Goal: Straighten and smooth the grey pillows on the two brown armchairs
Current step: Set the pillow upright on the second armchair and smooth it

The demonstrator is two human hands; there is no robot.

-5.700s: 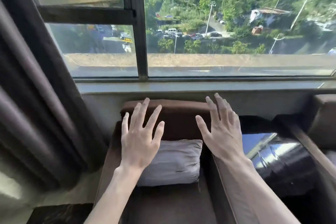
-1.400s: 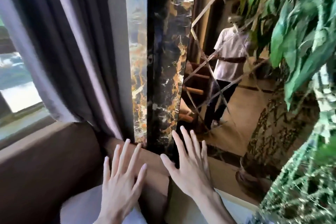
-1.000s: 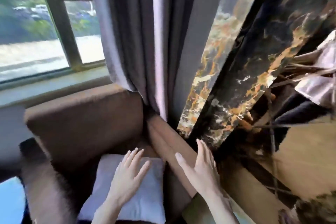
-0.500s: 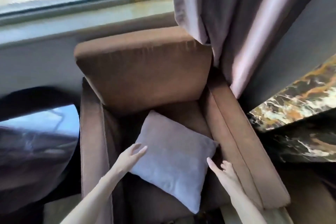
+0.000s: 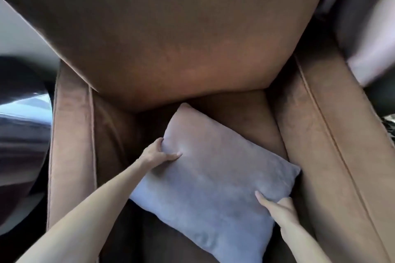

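A grey pillow [image 5: 211, 179] lies skewed like a diamond on the seat of a brown armchair [image 5: 171, 34], one corner pointing at the backrest. My left hand [image 5: 158, 153] pinches the pillow's upper left edge, thumb on top and fingers curled underneath. My right hand [image 5: 277, 209] grips the pillow's lower right edge beside the right armrest [image 5: 333, 156]. The other armchair is out of view.
A dark glossy round side table [image 5: 19, 134] stands left of the left armrest [image 5: 68, 145]. Grey curtain folds [image 5: 363, 28] hang at the upper right, behind the chair.
The view has closed in on the armchair. Both hands, open beside the pillow half a second ago, now grip its opposite edges.
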